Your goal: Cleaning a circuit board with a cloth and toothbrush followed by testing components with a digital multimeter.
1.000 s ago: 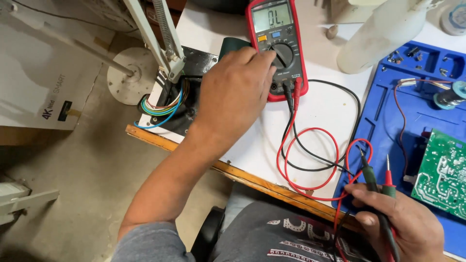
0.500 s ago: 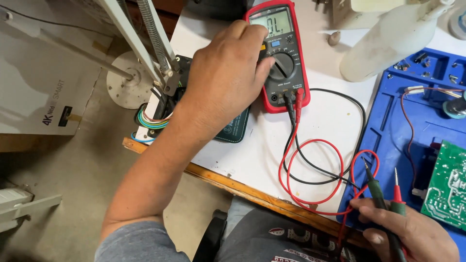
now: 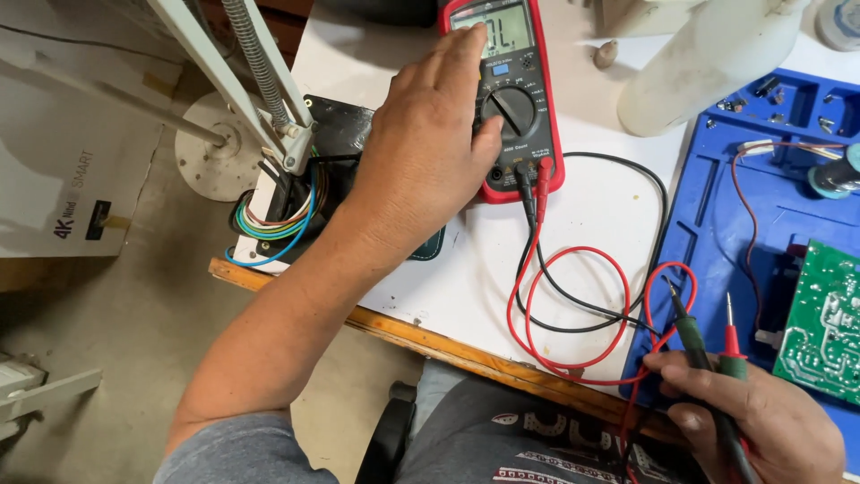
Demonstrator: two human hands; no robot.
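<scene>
- Left hand [image 3: 430, 152]: fingers extended and spread, grasping nothing. The forefinger tip rests near the lower edge of the display; the thumb tip lies against the rotary dial [image 3: 507, 109].
- Multimeter [image 3: 524, 134]: red casing with a dark face, lying flat on the white tabletop [image 3: 591, 224], partly covered on its left side by the left hand.
- Test leads: one black lead [image 3: 658, 206] and one red lead [image 3: 618, 278] are plugged into the sockets at the meter's lower edge. Both run in loose loops across the tabletop to the right hand.
- Right hand [image 3: 761, 421]: fingers clenched around two probes, held side by side with tips pointing away from the person. The black probe [image 3: 688, 327] is on the left, the red probe [image 3: 732, 345] on the right. Neither tip touches anything.
- Blue work mat [image 3: 761, 224]: lies just right of the lead loops; its upper compartments hold small parts.
- Green circuit board [image 3: 824, 323]: rests on the mat, just beside the right hand and apart from the probe tips.
- White plastic bottle [image 3: 708, 54]: stands to the right of the meter.
- Lamp arm [image 3: 233, 63]: white, with a spring, crosses above a bundle of coloured wires [image 3: 273, 224] at the table's left edge.
</scene>
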